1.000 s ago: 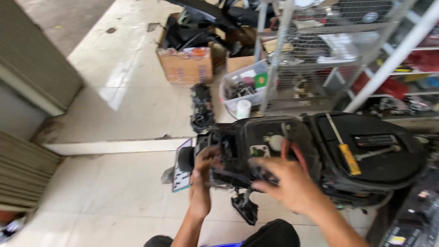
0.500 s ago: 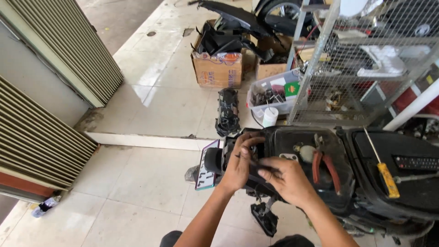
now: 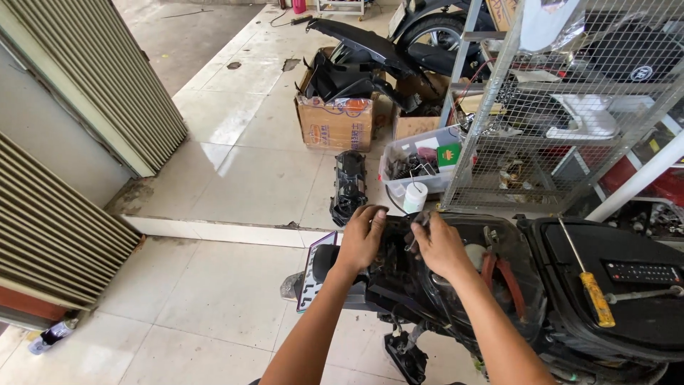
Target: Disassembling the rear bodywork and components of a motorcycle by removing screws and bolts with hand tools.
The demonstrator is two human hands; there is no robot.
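the scooter's black rear frame [image 3: 399, 285] stands on the tiled floor [image 3: 214, 285], both hands on its top. the left hand [image 3: 361, 239] lies curled on it; the right hand [image 3: 442, 246] pinches a thin metal piece [image 3: 417, 232]. a yellow-handled screwdriver [image 3: 591, 289] rests nearby.

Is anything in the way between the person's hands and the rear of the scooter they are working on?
Nothing visible. The left hand and the right hand both already rest on the rear of the scooter. The screwdriver lies apart on the scooter's right part, clear of both hands.
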